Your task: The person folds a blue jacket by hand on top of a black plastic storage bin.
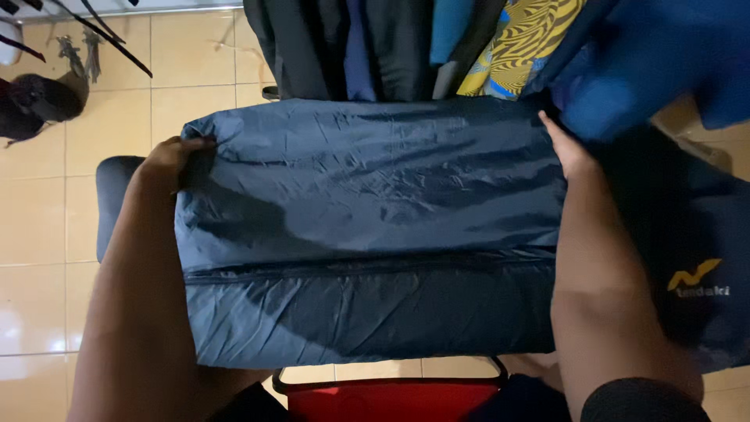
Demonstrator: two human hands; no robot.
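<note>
- My left hand (168,160) grips the left end of the folded dark blue jacket (367,227); its fingers curl shut over the upper left corner.
- The jacket spans flat between both hands, above the tiled floor (47,227).
- My right hand (569,148) presses the jacket's right edge, fingers straight and loosely together; whether they pinch the fabric I cannot tell.
- Hanging clothes (406,47) lie beyond it.

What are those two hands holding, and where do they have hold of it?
A folded dark blue garment of shiny fabric. The left hand grips its far left corner; the right hand holds its far right edge.
</note>
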